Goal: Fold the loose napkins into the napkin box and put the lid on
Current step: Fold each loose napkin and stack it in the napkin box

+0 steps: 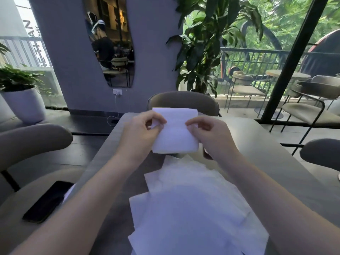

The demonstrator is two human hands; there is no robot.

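**Folding under way, pile still large**

While both hands hold one napkin [174, 131] up above the table [276, 144], the job looks to be in its early or middle part. The left hand [141, 129] pinches the napkin's left edge between thumb and fingertips, and the right hand [207, 131] pinches its right edge the same way; both grips are narrow and closed on the paper. The napkin reads as a folded, roughly square piece, held at the far middle of the table, in front of the chair [184, 100] beyond.

Near the person, a loose pile [189, 208] of unfolded napkins spreads over the table between the forearms, several sheets overlapping. So most of the folding appears still to be done, and the lid step is not yet begun, as far as can be judged.

The box itself is hard to find. A dark shape just under the held napkin, between it and the pile, may be part of it, but the napkin and right wrist cover most of it, so I cannot tell how full it is. No lid can be made out. The pile's near edge is cut off at the bottom of the view. A phone [47, 201] lies on the near left.
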